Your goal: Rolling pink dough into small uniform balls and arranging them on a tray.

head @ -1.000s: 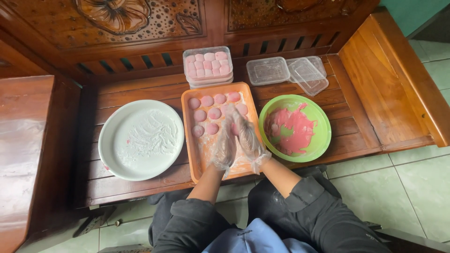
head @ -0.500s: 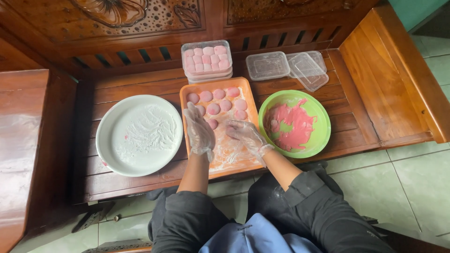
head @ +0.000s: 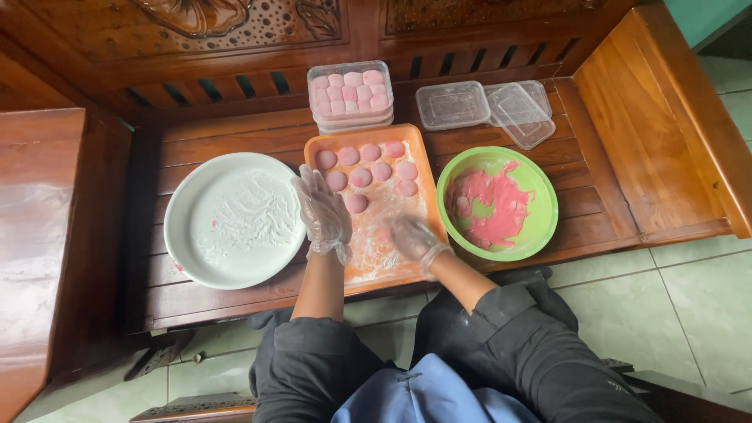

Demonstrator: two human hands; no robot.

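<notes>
Near the centre of the frame, the left hand (head: 321,211), in a clear plastic glove, lies flat with its fingers spread over the left edge of the orange tray (head: 410,141), holding nothing. The right hand (head: 411,237), also gloved, sits lower on the tray, just right of centre; it is blurred, and its fingers look curled down onto the floured surface, though I cannot tell whether it grips anything.

The tray is dusted with white flour (head: 384,251) across its lower half. In its upper half lie 8 round pink dough balls (head: 381,171), set in loose rows; the lowest one (head: 356,203) is just beside the left hand's fingertips.

To the left of the tray, touching its edge, sits a large white round dish (head: 235,219) coated with flour. To the right, a green bowl (head: 540,188) holds smears of pink dough (head: 489,207).

Above the tray, at top centre, a stack of clear plastic boxes (head: 350,98) is packed with pink balls. To the right of it are 2 clear containers (head: 452,104) and a loose lid (head: 517,117), tilted over one of them.

Everything rests on a slatted dark wooden bench (head: 595,172) with a carved backrest. At the bottom of the frame are the person's dark sleeves (head: 501,321) and blue cloth (head: 423,395) over a tiled floor (head: 689,313).
</notes>
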